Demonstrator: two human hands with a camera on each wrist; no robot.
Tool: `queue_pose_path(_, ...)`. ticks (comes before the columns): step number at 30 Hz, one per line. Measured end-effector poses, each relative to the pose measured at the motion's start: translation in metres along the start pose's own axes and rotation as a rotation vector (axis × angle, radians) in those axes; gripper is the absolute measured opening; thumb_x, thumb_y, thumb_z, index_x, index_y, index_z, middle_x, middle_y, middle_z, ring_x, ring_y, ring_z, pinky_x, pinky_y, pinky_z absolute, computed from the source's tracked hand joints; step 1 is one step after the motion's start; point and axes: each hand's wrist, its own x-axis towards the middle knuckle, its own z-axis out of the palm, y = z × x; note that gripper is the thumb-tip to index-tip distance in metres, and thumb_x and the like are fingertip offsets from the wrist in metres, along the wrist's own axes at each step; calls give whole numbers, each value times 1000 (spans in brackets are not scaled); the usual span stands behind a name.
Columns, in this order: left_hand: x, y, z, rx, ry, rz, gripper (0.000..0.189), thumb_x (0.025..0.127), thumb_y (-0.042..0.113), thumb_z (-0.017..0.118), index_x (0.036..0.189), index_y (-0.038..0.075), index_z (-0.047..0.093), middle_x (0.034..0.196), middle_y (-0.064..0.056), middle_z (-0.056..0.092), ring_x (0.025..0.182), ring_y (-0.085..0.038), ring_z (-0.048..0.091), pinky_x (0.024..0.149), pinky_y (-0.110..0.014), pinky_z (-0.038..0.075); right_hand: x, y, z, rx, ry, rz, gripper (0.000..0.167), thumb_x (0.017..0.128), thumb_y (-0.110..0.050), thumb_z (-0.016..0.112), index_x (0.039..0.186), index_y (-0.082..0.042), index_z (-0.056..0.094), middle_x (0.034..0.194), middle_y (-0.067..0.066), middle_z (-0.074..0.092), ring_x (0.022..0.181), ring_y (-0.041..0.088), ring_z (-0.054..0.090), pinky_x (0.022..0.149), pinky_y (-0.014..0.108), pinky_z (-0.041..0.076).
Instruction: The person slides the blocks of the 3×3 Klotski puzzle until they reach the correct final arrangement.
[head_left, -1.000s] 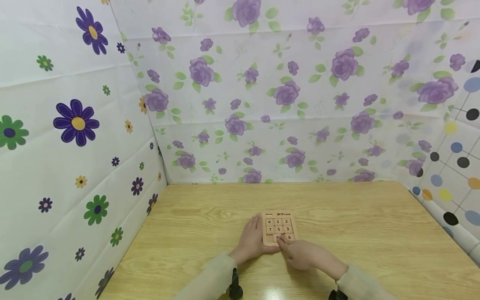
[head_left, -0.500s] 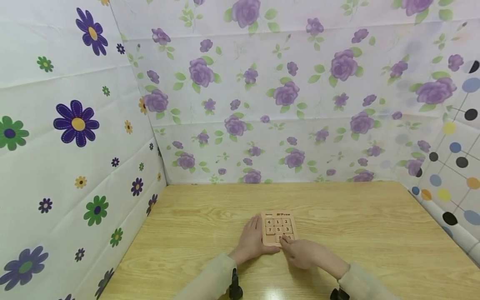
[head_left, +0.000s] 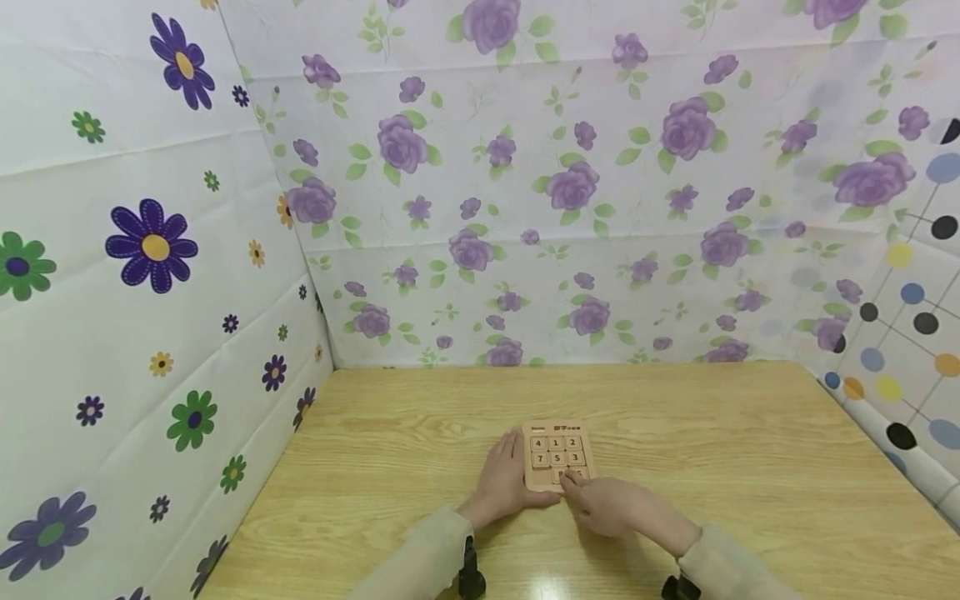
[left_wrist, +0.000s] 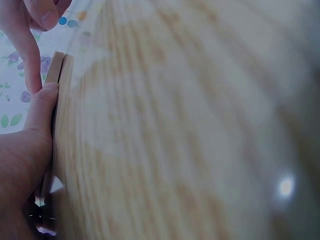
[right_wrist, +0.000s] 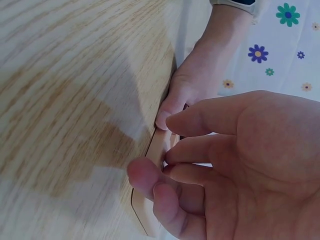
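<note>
A wooden number slide puzzle (head_left: 556,430) lies flat on the table, its rows reading 4-1-2 and 7-5-3. In the bottom row the 8 tile (head_left: 558,474) sits beside a gap at the left, and the tile right of it is partly covered by fingers. My left hand (head_left: 506,479) holds the board at its near left corner, fingers along the left side, thumb along the near edge. With extended fingertips my right hand (head_left: 603,504) touches the bottom row. In the right wrist view the right hand (right_wrist: 245,155) has its lower fingers bent over the board's edge (right_wrist: 145,212).
The wood-grain table (head_left: 420,400) spreads around the puzzle. Behind it hangs a cloth with purple roses (head_left: 573,187). A flowered cloth (head_left: 67,350) stands at the left and a dotted one (head_left: 922,375) at the right. Black wrist devices (head_left: 471,575) sit at both cuffs.
Over the last second the 8 tile has slid a little to the right under my right fingertips, widening the gap at the bottom left. My left hand and the board stay put.
</note>
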Motion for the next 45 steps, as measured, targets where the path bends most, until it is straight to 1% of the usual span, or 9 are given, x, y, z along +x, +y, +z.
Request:
queue_pose_path(4,0,0,0,14,3,2,126,68,73,71,150,-9,19,155,-25,27,146,-35,27,121,-44,24,1,-1,-1,-7,5,-18,54,95,-16,56,146,-3,41,152,17,40,130,30,51,111,43,41)
queue_pose_path(7,0,0,0,17,9,3,126,67,72,72,149,-9,20,155,-24,28,145,-34,27,121,-43,25,3,-1,-1,-4,14,-57,53,97,-16,54,146,-2,40,151,19,39,131,32,51,111,44,41)
queue_pose_path(12,0,1,-1,25,18,9,127,66,71,73,149,-10,21,154,-25,30,144,-35,29,121,-43,25,9,0,-3,5,59,-139,51,97,-13,53,143,3,41,148,24,42,132,36,48,110,47,41)
queue_pose_path(15,0,2,-3,30,19,12,127,66,71,73,148,-11,22,153,-26,31,144,-36,30,120,-44,26,12,1,-4,14,76,-157,49,98,-13,51,143,4,42,148,24,42,133,36,47,110,47,41)
queue_pose_path(20,1,2,-4,34,11,10,127,67,72,71,148,-11,21,154,-27,30,144,-36,29,121,-44,26,17,1,-3,23,72,-147,49,100,-16,49,145,1,41,150,22,38,136,34,44,113,47,38)
queue_pose_path(23,1,2,-4,32,14,11,128,67,74,70,148,-12,21,154,-27,29,144,-36,29,120,-44,26,21,0,-2,16,66,-143,51,99,-18,50,145,0,40,151,22,38,136,35,44,114,47,36)
queue_pose_path(31,-2,2,-2,55,3,1,127,68,73,69,148,-12,20,154,-28,27,144,-37,29,120,-44,27,33,-2,-1,-12,86,-159,52,98,-16,51,144,5,39,148,26,40,129,37,51,111,47,41)
queue_pose_path(42,-1,2,-2,65,16,9,120,71,69,71,147,-11,24,154,-27,29,144,-36,30,120,-44,28,42,-8,-1,17,71,-79,51,99,-20,52,144,1,42,148,23,42,129,35,51,111,46,41)
queue_pose_path(45,-1,2,-2,71,10,8,120,71,68,71,148,-11,24,154,-26,29,144,-35,30,119,-44,29,45,-8,1,13,80,-77,51,98,-20,52,143,2,42,148,22,42,128,36,52,110,46,41)
